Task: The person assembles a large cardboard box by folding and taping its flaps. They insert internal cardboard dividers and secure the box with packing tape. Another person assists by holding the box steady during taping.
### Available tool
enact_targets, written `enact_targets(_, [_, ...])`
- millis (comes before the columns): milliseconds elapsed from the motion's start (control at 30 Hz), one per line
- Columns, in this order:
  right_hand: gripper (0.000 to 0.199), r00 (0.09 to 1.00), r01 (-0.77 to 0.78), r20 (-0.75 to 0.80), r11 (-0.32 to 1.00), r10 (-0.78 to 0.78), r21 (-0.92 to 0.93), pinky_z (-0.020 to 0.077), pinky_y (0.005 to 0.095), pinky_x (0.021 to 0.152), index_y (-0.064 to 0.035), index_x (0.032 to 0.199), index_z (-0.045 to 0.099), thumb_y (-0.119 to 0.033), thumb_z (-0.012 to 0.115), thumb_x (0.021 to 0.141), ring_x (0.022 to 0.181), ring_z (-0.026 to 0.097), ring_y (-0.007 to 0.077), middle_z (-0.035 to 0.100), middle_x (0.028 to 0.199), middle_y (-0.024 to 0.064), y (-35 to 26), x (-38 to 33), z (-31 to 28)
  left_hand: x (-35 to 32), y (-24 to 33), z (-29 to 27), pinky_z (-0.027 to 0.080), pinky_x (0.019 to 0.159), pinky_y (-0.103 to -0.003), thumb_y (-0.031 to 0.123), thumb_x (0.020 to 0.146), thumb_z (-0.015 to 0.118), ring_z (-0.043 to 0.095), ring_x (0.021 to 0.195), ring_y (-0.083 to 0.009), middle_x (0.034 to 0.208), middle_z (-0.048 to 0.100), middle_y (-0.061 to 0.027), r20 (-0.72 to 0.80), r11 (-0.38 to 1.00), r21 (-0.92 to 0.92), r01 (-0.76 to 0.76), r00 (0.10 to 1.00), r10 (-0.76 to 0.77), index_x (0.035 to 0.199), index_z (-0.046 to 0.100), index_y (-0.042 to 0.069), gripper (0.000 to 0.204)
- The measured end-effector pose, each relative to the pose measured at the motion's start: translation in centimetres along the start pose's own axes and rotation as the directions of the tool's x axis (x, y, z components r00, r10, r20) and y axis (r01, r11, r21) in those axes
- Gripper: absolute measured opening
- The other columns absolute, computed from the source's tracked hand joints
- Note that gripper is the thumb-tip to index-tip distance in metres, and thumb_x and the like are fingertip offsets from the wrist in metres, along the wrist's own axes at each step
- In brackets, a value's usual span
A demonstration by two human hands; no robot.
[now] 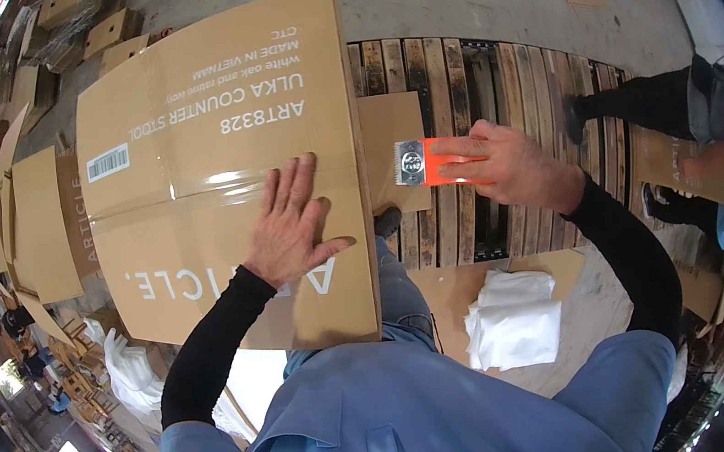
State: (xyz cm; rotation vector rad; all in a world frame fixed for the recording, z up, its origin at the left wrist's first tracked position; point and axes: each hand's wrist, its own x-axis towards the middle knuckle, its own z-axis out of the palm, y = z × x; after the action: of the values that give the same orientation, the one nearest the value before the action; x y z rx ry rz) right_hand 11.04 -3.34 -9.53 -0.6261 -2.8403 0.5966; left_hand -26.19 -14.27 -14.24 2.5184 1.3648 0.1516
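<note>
A large brown cardboard box (pixel 207 109) lies flat in front of me, its centre seam covered by clear tape. My left hand (pixel 288 222) presses flat on the box top, fingers spread, just below the taped seam. My right hand (pixel 516 169) is past the box's right edge, gripping an orange tape dispenser (pixel 429 164) with a metal toothed blade pointing left. The dispenser hovers over a small cardboard flap and the pallet, a short way off the box's edge.
A wooden slat pallet (pixel 489 79) lies under and right of the box. White folded foam sheets (pixel 514 320) rest on cardboard near my right side. Another person's dark legs (pixel 640 99) stand at the right. Flattened cartons (pixel 38 225) pile up on the left.
</note>
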Motion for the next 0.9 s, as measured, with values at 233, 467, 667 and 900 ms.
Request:
enact_targets(233, [0.042,0.991,-0.076,0.098,0.99,0.088,-0.123,0.0539,0.0315,0.082,-0.0174,0.114,0.072,-0.005,0.076,0.074,0.09,0.056,0.0215,0.061,0.136,-0.004,0.3,-3.2,1.6,5.1,2.2,0.1,0.013,0.128,-0.057,0.071,0.092,0.055,0.024,0.154,-0.0442,0.162,0.027,-0.0329,0.124,0.955,-0.03,-0.295,0.947,0.296,0.111,0.064,-0.002,0.076])
enact_targets(467, [0.02,0.967,-0.048,0.233,0.972,0.103,-0.232,0.055,0.0364,0.075,-0.0135,0.099,0.076,-0.012,0.068,0.081,0.095,0.068,0.0253,0.07,0.115,0.0051,-1.7,5.5,7.6,10.5,4.7,-0.5,0.013,0.128,-0.056,0.085,0.088,0.041,0.044,0.144,-0.036,0.139,0.061,-0.025,0.7,0.834,0.265,-0.483,0.691,0.178,0.108,0.076,0.001,0.093])
enact_targets(667, [0.008,0.867,-0.04,0.433,0.899,0.249,-0.436,0.057,0.0444,0.072,-0.0123,0.083,0.077,-0.017,0.071,0.08,0.085,0.073,0.0304,0.074,0.082,0.0127,-0.4,6.2,10.7,13.1,5.4,3.9,0.034,0.113,-0.053,0.089,0.08,0.049,0.062,0.126,-0.0319,0.121,0.075,-0.0117,0.793,0.837,0.244,-0.489,0.598,0.118,0.115,0.079,0.009,0.092])
enact_targets(900, [0.039,0.85,-0.527,0.029,0.849,0.527,0.026,0.055,0.0416,0.096,-0.0104,0.119,0.076,-0.011,0.07,0.081,0.112,0.069,0.0333,0.071,0.123,0.0169,3.1,3.6,4.7,12.2,6.2,2.0,0.036,0.116,-0.05,0.065,0.087,0.064,0.061,0.13,-0.0274,0.134,0.068,-0.011,0.609,0.963,-0.033,-0.269,0.758,0.233,0.12,0.073,0.012,0.064])
